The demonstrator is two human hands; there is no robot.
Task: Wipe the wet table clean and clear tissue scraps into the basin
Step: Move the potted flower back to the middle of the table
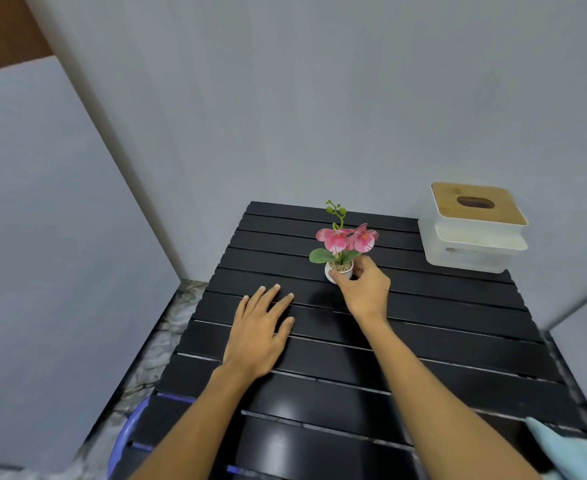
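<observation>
A black slatted table fills the lower middle of the view. My right hand grips the small white pot of a pink artificial orchid that stands near the table's centre. My left hand lies flat on the slats to its left, fingers spread, holding nothing. A light blue cloth lies at the table's near right corner. The rim of a purple basin shows under the table's near left edge. I see no tissue scraps on the slats.
A white tissue box with a wooden lid stands at the table's far right corner against the grey wall. Marbled floor shows to the left of the table, beside a pale panel.
</observation>
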